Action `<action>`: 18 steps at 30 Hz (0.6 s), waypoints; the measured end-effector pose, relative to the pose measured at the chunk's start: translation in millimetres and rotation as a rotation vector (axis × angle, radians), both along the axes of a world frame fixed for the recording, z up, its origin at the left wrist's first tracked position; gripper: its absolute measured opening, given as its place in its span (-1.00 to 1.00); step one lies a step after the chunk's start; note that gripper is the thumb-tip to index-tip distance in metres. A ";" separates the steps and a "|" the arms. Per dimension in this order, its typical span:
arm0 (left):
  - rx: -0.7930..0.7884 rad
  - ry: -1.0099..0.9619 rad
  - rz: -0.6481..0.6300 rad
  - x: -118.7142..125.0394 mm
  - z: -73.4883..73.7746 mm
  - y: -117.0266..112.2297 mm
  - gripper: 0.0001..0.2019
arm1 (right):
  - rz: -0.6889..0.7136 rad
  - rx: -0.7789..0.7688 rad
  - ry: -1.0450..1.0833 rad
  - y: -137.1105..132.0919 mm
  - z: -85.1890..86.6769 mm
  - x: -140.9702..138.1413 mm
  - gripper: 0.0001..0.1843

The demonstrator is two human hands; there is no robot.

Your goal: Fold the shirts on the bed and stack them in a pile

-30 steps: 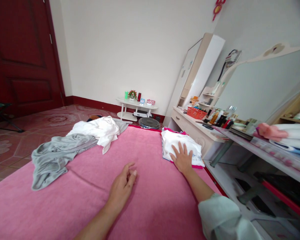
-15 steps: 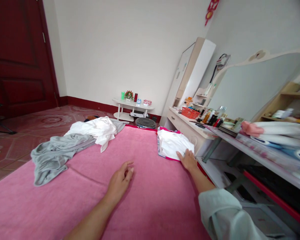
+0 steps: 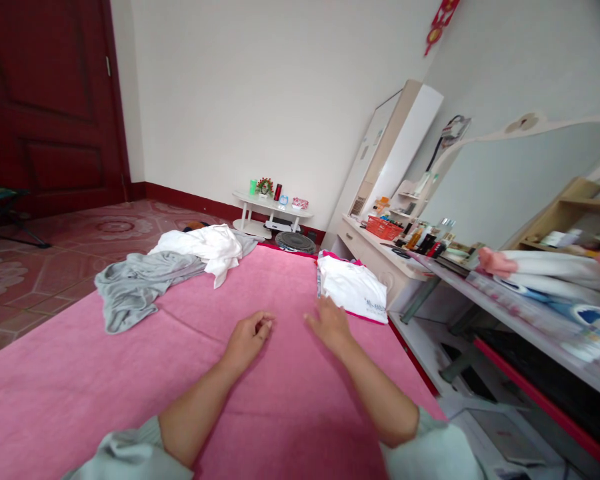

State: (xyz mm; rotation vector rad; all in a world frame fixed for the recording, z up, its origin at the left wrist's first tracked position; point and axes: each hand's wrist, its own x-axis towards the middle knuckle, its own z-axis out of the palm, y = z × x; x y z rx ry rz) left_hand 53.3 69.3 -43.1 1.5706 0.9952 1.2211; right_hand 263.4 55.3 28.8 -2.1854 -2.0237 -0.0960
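Note:
My left hand [image 3: 250,341] hovers low over the pink bed cover [image 3: 280,393], fingers loosely curled and nothing visible in them. To its right, my right hand [image 3: 331,327] has its fingers spread and holds nothing. Just beyond the right hand lies a folded white shirt [image 3: 353,283] with dark print near its lower corner, on top of other folded clothes with a bright pink edge [image 3: 333,255]. At the far left of the bed, a crumpled white garment [image 3: 205,245] rests beside a crumpled grey garment [image 3: 140,283].
On the right stand a white dressing table [image 3: 370,247] with a red basket [image 3: 383,228] and bottles, a mirror [image 3: 525,180], and a shelf with folded towels [image 3: 545,267]. A low white table [image 3: 275,205] is beyond the bed. A folding stool [image 3: 10,210] stands left.
My right hand has left the folded white shirt and moved left, uncovering its print. My left hand stays over the cover. The view has shifted slightly left.

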 end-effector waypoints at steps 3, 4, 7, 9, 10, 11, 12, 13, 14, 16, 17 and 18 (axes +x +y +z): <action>-0.025 -0.057 0.024 -2.9 2.8 -0.2 -0.67 | 0.172 0.009 0.175 -19.9 -30.9 -53.9 -0.33; -0.034 -0.074 0.043 -4.2 4.3 -0.4 -0.66 | 0.212 0.013 0.235 -24.3 -40.3 -64.8 -0.35; -0.041 -0.095 0.093 -6.9 9.0 -2.6 -0.66 | 0.284 0.042 0.341 -29.7 -59.3 -78.9 -0.43; -0.020 -0.078 0.099 -6.5 10.8 -5.5 -0.68 | 0.312 0.064 0.373 -29.5 -64.1 -78.5 -0.46; -0.005 -0.060 0.095 -5.5 11.1 -7.1 -0.69 | 0.325 0.070 0.384 -29.3 -64.7 -77.2 -0.46; 0.013 -0.038 0.090 -4.2 11.0 -8.5 -0.70 | 0.337 0.070 0.395 -29.3 -64.4 -75.9 -0.47; 0.032 -0.013 0.089 -2.9 10.7 -9.4 -0.70 | 0.351 0.066 0.405 -29.6 -63.7 -74.7 -0.47; 0.053 0.015 0.093 -1.8 10.3 -9.5 -0.71 | 0.364 0.062 0.413 -30.2 -62.7 -73.9 -0.47; 0.077 0.045 0.107 -1.3 10.2 -8.3 -0.72 | 0.370 0.058 0.418 -31.0 -61.6 -73.5 -0.47; 0.135 0.112 0.163 -3.8 11.4 -1.6 -0.71 | 0.366 0.052 0.417 -32.6 -59.6 -73.8 -0.46; 0.168 0.149 0.207 -7.4 13.1 4.3 -0.70 | 0.361 0.056 0.416 -33.2 -58.8 -74.3 -0.47; 0.201 0.189 0.259 -12.7 15.7 11.9 -0.67 | 0.355 0.062 0.415 -33.7 -58.3 -74.8 -0.48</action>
